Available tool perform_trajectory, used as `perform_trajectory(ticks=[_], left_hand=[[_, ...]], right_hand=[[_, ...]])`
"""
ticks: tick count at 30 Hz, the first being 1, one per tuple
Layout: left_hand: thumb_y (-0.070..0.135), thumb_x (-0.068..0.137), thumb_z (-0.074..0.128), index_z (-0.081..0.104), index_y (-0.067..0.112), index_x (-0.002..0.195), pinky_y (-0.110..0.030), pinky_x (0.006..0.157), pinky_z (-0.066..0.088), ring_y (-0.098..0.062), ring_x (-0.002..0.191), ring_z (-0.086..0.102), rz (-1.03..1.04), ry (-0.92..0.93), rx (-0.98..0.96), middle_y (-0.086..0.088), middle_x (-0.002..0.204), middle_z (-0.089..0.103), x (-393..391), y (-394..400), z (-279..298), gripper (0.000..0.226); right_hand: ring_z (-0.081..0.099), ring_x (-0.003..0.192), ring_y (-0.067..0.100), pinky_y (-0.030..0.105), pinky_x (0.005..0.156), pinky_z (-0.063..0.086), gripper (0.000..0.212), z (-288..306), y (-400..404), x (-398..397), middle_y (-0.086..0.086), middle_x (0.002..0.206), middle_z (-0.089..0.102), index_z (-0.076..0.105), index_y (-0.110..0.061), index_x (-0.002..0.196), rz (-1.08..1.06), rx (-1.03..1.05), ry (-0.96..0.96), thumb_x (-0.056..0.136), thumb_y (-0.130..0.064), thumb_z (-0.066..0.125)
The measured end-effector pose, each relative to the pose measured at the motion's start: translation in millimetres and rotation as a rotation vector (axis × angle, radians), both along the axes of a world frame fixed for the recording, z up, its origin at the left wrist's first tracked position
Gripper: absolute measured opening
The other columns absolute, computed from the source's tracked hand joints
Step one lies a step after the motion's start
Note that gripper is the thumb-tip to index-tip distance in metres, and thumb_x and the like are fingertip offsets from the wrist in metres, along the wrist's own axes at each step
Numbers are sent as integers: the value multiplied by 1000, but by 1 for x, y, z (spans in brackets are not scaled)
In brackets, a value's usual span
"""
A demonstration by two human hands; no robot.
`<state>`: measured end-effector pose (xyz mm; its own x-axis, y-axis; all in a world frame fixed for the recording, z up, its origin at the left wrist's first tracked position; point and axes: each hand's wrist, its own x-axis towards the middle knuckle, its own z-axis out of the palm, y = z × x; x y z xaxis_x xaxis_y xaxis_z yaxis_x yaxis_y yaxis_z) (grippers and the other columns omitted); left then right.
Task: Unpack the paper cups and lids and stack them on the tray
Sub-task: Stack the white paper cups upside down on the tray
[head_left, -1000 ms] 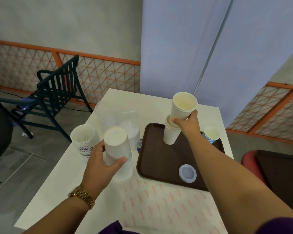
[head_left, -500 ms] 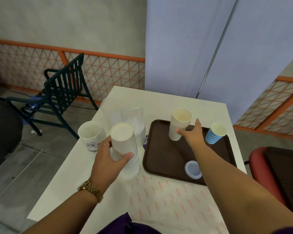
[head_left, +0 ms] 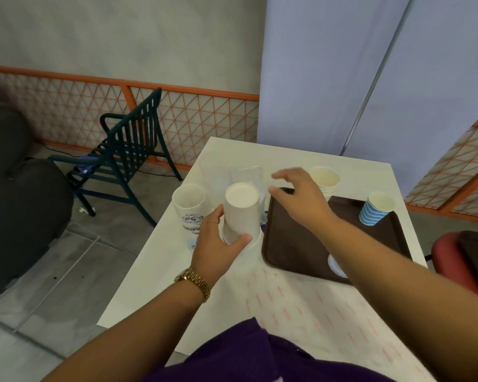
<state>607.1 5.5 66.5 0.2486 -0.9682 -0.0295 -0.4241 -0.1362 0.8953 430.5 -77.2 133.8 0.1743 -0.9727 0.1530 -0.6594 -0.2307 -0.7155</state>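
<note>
The left hand (head_left: 215,244) grips an upturned cup stack (head_left: 242,213), seemingly in plastic wrap. The right hand (head_left: 301,199), fingers spread, hovers over the tray's (head_left: 293,244) far left corner.

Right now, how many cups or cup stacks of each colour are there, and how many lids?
Plain white: 2, the upside-down stack and the far stack
White with print: 1, the printed cup
Blue striped: 1, the blue-striped cup
Lids: 1, the lid
Total: 5

Grey wall (head_left: 122,31) with orange lattice (head_left: 66,106); dark slatted chair (head_left: 127,150) on grey floor (head_left: 39,285); pale blue partition (head_left: 315,64) behind white bench (head_left: 155,271).
</note>
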Motion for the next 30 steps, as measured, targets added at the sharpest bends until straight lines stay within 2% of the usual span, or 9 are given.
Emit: perform_trajectory(ticks=[3, 7, 11, 13, 16, 18, 20, 23, 30], left_hand=[[42, 75, 80, 32, 32, 145, -42, 110, 38, -16, 136, 38, -18, 4, 16, 7, 148, 38, 5, 3, -2, 85], [41, 74, 81, 32, 23, 146, -29, 106, 35, -17, 137, 37, -37, -4, 42, 4, 149, 36, 13, 8, -3, 89], [43, 71, 84, 36, 22, 139, -33, 107, 38, -20, 136, 38, -40, 44, 70, 1, 147, 40, 17, 13, -8, 86], [43, 72, 82, 34, 23, 143, -43, 113, 35, -23, 142, 31, -63, 16, 92, 1, 152, 35, 20, 14, -13, 88], [42, 74, 81, 28, 24, 150, -44, 118, 28, -21, 148, 19, -76, -1, 124, 2, 159, 22, 24, 19, -17, 94], [46, 72, 81, 25, 24, 152, -44, 118, 28, -20, 147, 19, -74, 12, 122, 3, 159, 20, 26, 21, -18, 101], [48, 72, 81, 23, 24, 152, -46, 118, 28, -20, 147, 20, -63, 25, 139, 3, 160, 19, 27, 24, -18, 102], [45, 75, 79, 22, 25, 152, -46, 118, 28, -22, 147, 21, -57, 27, 155, 3, 160, 17, 24, 25, -15, 99], [46, 74, 80, 25, 28, 150, -43, 112, 32, -23, 143, 28, -55, -38, 113, 3, 156, 28, 16, 14, -13, 95]], right_hand=[[42, 127, 10, 24, 100, 35, 45, 60, 13, 35, -8, 139, 48, 55, -30, 132, 338, -156, 290, 91, -49, 60], [40, 129, 26, 42, 112, 30, 60, 87, 37, 83, 2, 138, 47, 48, -23, 137, 750, -518, 1266, 86, -53, 59], [24, 144, 35, 54, 120, 6, 67, 41, 55, 121, 10, 152, 36, 34, -18, 149, 753, -698, 1873, 92, -45, 57], [30, 143, 25, 46, 120, 8, 73, 1, 53, 124, 2, 150, 41, 34, -23, 149, 608, -624, 2084, 88, -52, 60], [48, 115, -14, 25, 104, 20, 53, -23, 48, 116, -32, 123, 54, 49, -49, 134, 172, -457, 1968, 83, -63, 45], [41, 134, 14, 40, 111, 12, 60, -49, 39, 109, -10, 140, 50, 41, -37, 144, 339, -328, 2357, 87, -55, 52], [30, 138, 42, 60, 112, 15, 83, -41, 32, 111, 14, 146, 41, 34, -18, 146, 539, -359, 2257, 79, -48, 73], [30, 139, 40, 55, 116, 19, 77, -6, 39, 119, 16, 147, 38, 33, -11, 146, 538, -524, 2027, 86, -47, 66], [30, 140, 36, 50, 117, 21, 64, 45, 43, 99, 17, 150, 34, 30, -4, 145, 576, -785, 1936, 94, -31, 58]])
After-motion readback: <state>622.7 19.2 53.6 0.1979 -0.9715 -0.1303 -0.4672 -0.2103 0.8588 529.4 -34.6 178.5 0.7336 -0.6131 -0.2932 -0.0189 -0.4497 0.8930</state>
